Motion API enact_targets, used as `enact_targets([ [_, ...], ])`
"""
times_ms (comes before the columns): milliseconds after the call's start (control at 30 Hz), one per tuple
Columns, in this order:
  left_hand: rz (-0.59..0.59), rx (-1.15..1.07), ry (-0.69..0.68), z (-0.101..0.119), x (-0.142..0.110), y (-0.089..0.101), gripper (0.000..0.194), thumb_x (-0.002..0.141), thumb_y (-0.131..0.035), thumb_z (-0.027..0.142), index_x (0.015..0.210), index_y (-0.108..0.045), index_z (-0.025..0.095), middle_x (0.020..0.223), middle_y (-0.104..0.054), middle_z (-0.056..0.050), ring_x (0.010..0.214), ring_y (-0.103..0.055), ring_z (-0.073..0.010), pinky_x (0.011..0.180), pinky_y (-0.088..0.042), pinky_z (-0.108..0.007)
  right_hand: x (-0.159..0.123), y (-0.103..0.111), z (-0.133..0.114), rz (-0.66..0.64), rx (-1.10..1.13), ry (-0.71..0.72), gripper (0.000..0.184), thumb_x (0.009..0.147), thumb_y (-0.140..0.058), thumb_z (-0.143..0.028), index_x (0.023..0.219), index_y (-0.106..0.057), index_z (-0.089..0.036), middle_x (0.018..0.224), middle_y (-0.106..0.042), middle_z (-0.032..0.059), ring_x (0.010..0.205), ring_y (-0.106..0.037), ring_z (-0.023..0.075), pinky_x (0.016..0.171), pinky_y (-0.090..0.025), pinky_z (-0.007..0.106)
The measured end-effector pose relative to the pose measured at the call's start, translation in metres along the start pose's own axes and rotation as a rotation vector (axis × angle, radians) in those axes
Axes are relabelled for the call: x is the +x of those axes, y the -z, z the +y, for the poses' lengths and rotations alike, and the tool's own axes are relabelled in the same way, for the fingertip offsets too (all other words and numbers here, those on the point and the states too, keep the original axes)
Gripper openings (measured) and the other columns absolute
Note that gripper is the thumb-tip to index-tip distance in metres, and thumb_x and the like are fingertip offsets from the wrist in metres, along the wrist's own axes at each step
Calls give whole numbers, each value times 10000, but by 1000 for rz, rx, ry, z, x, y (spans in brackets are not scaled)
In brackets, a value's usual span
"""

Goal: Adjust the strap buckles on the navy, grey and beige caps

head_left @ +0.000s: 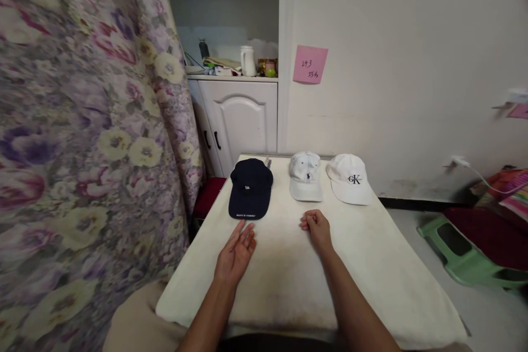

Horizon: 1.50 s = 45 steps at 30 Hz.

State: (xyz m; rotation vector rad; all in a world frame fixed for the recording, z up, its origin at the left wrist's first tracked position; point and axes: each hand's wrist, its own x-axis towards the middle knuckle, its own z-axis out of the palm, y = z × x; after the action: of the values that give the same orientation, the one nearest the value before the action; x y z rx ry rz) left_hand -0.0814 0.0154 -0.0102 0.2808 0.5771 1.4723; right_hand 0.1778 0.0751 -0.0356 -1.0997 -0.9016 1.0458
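Navy baseball cap point(251, 187) at L of table point(284, 264), brim toward person; L hand point(236, 256) just below brim, palm up, fingers loosely spread, nothing held. White cap w/ small polo logo point(306, 176) near mid; R hand point(317, 228) below it, fingers curled in, looks empty, can't tell if pinched shut. White CK cap point(350, 179) to its R, nearly touching. Risks: L fingertips could nudge navy brim if pushed fwd; a wide R reach could knock both white caps, being so close. Navy brim text barely legible; cap undersides hidden; forearms cut off at frame bottom.
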Motion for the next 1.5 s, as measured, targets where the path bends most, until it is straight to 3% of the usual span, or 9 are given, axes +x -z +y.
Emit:
enact_targets([
  [167,6,-12,14,2,1,0,389,933,-463,68,1300,-562,147,1018,-740,-135,821,-721,-185,734,-603,-321,0,0,0,-5,4,-6,200,733,-684,-349,819,-619,-181,676,-699,12,549,-656,152,520,-522,265],
  [433,10,0,-5,7,9,-7,311,919,-485,51,1177,-642,126,1005,-734,-124,811,-710,-177,717,-587,-300,1,0,0,-2,26,-5,205,735,-691,-353,820,-615,-183,670,-692,7,547,-652,150,514,-518,262],
  [733,66,52,-74,22,25,-21,275,918,-454,17,1044,-681,105,1028,-747,-150,982,-717,-218,818,-592,-310,4,0,3,-11,49,-7,203,752,-677,-352,830,-605,-179,670,-681,-1,542,-645,143,504,-511,251],
  [967,54,-2,-75,34,46,-51,298,981,-379,70,948,-669,131,937,-757,-110,939,-728,-198,907,-576,-362,5,0,2,-15,63,-19,202,750,-682,-351,827,-604,-182,673,-681,-1,545,-648,145,505,-514,252],
  [1167,79,-51,-43,47,76,-80,264,980,-425,93,1150,-621,141,837,-768,-83,736,-740,-184,719,-611,-323,4,-1,0,-13,69,-22,181,757,-677,-337,826,-609,-184,676,-685,4,548,-648,146,510,-515,250],
  [1400,-61,-136,-177,61,85,-129,371,991,-414,101,1302,-580,216,1044,-783,-57,938,-736,-173,873,-575,-329,6,-2,-1,-15,108,-45,227,735,-721,-366,813,-615,-181,675,-694,9,531,-641,145,505,-509,250],
  [1500,-91,-134,-165,51,73,-137,397,1001,-393,104,1349,-552,210,1031,-789,-59,937,-739,-176,863,-575,-324,7,-1,-5,-39,155,-67,271,730,-746,-402,813,-625,-175,680,-705,20,536,-645,146,515,-512,247],
])
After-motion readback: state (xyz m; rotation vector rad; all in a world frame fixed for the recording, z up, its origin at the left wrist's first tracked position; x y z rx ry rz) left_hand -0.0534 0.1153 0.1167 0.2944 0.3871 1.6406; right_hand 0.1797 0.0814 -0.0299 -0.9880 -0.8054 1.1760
